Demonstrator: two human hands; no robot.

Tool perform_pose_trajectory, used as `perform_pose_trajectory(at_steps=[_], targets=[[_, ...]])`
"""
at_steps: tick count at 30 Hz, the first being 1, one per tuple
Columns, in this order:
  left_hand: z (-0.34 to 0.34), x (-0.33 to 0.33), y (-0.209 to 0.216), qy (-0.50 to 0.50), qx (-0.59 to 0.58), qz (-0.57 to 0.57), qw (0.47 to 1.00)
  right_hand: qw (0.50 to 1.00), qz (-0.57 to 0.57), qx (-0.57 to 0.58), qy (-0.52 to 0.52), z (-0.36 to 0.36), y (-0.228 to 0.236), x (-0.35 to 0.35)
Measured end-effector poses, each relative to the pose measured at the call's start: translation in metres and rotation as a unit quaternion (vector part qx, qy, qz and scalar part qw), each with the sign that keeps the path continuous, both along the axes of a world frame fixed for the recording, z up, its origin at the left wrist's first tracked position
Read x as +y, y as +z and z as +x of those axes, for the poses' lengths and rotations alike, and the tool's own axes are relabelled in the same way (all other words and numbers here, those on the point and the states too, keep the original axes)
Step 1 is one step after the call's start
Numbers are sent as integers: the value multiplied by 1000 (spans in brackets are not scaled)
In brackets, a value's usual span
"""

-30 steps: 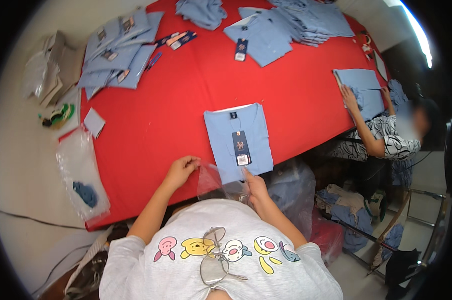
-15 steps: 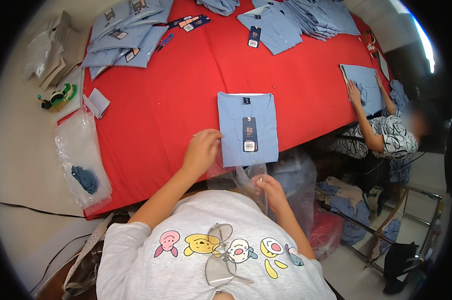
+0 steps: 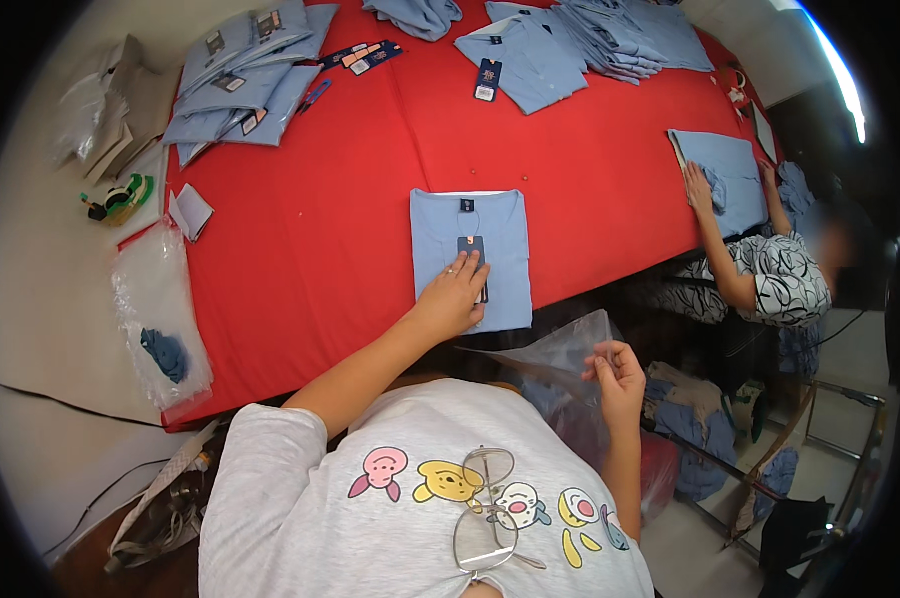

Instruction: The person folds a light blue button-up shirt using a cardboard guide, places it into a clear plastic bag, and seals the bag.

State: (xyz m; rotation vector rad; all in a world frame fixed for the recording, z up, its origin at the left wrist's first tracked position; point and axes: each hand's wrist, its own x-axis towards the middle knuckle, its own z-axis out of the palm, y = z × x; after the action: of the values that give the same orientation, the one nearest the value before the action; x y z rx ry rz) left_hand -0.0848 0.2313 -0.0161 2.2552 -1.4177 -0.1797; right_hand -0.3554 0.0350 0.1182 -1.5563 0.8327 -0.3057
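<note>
A folded light-blue shirt (image 3: 513,264) lies on the red-covered table in front of me, its collar away from me. On its front is a dark hang tag (image 3: 470,245) on a loop of string. My left hand (image 3: 457,296) rests flat over the lower part of the tag and shirt, fingers stretched out. Off the table's near edge, my right hand (image 3: 617,379) is raised to the right with its fingers pinched on a clear plastic bag (image 3: 569,344). The bag spreads leftward from those fingers, below the shirt.
Several bagged shirts (image 3: 233,95) are piled at the far left, near loose tags (image 3: 370,57). Clear bags (image 3: 151,269) lie along the left edge. More shirts (image 3: 599,40) are stacked at the back. At the right, a co-worker handles a folded blue garment (image 3: 734,169).
My left hand has moved from beside the shirt onto its tag. My right hand has swung out to the right, drawing the plastic bag with it. The view has shifted slightly.
</note>
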Motion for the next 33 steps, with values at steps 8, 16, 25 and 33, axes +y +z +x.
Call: perform_pose_trajectory(at_steps=[8,16,25,33], targets=[[28,6,55,191,1,-151,970,996,42,36,77,-7,-29,1],[13,4,78,251,-67,-220,940,937,-169,2,305,16,-20,-28],[-35,-3,8,228,-54,-39,971,895,-234,13,380,9,-36,-39],[-9,-12,37,289,-126,-39,948,894,-263,19,361,-14,-45,-55]])
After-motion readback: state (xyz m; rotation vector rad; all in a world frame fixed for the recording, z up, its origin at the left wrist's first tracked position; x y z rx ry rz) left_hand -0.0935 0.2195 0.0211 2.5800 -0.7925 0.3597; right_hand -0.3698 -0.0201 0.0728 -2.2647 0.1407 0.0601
